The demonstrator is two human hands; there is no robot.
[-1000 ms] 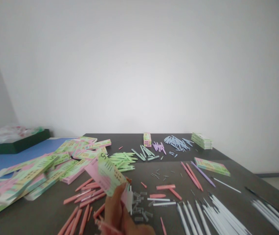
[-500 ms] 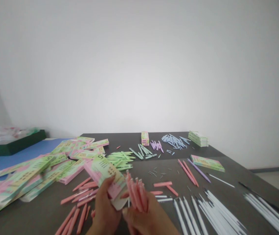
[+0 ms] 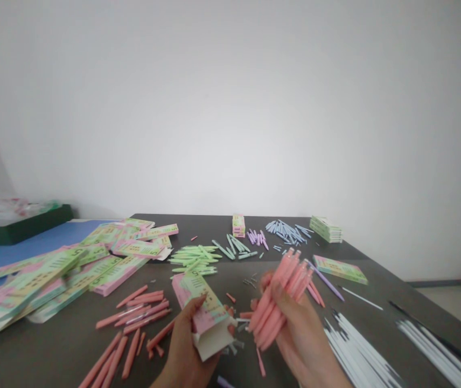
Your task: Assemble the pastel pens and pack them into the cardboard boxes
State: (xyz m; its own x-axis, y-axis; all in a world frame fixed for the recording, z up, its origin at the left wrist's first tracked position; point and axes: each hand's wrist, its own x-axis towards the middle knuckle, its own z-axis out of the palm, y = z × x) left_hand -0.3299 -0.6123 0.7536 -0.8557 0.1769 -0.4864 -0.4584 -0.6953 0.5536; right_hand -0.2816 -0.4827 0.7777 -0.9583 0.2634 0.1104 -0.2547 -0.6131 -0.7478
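Observation:
A pink-and-green cardboard box [image 3: 206,304] is gripped in my left hand [image 3: 186,345], thumb across its printed face. The box's near end is open, with a white flap toward me. To the right, my right hand [image 3: 303,323] is wrapped round a bundle of pink pens [image 3: 269,318], tilted with their clear-tipped ends up and away. Box and bundle are apart. Loose pink pens [image 3: 145,318] lie on the table left of my left hand. Beyond the box sits a pile of light green pens [image 3: 194,258].
Many similar boxes [image 3: 53,280] are heaped on the left, beside a dark green tray [image 3: 24,226]. White rods [image 3: 360,350] lie at the right. Blue pen parts [image 3: 287,231], purple ones [image 3: 257,238] and stacked boxes [image 3: 326,229] stand at the back.
My right hand has moved right and up with the pink pens, away from the box. My left hand has turned the box so its open end shows, now slightly further right.

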